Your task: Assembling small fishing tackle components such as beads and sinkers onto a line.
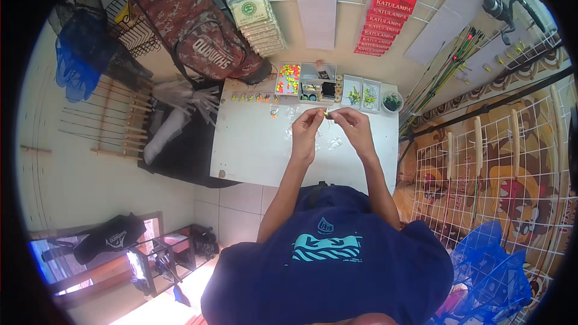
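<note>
1. Left hand (306, 129): thumb and fingertips pinched on a small yellow piece (326, 114), just above frame centre.
2. Right hand (355, 127): fingertips pinched at its other side.
3. Just below: plastic (335, 143) on the white table (247, 150).
4. Upper centre: bright beads (288, 78), white trays (362, 107).

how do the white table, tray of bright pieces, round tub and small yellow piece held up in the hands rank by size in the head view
1. White table
2. Tray of bright pieces
3. Round tub
4. Small yellow piece, as far as it shows
</note>
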A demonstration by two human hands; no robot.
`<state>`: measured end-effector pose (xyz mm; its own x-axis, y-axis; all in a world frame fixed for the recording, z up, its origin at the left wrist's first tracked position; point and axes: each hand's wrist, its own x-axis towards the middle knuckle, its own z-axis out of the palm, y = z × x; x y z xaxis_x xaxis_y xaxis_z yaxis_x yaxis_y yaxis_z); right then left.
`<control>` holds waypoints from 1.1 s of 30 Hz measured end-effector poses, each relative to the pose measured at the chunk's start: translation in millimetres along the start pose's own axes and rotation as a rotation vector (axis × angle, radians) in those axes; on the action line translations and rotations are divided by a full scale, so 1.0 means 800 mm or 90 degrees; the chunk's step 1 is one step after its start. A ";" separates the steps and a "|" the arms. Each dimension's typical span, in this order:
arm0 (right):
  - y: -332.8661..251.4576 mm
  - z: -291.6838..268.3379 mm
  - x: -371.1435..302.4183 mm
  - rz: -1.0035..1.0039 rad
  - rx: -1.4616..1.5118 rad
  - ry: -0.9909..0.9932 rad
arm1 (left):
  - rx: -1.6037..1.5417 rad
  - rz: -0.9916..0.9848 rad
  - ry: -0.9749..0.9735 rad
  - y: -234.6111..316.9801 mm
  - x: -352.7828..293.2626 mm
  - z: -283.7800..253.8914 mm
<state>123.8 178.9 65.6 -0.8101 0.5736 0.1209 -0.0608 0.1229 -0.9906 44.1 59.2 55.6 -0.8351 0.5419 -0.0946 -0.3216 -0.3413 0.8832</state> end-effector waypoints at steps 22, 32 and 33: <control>-0.001 0.000 -0.004 0.097 0.122 -0.037 | 0.095 -0.002 -0.052 -0.003 -0.004 -0.005; 0.005 0.010 -0.008 0.126 0.204 -0.024 | 0.045 0.045 0.004 0.000 -0.003 0.008; 0.004 0.012 -0.007 0.136 0.221 -0.029 | 0.045 0.044 0.005 0.001 -0.003 0.008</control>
<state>122.8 168.6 60.9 -0.8503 0.5192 -0.0856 -0.0751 -0.2807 -0.9569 48.8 62.6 59.3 -0.8575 0.5132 -0.0357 -0.2312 -0.3225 0.9179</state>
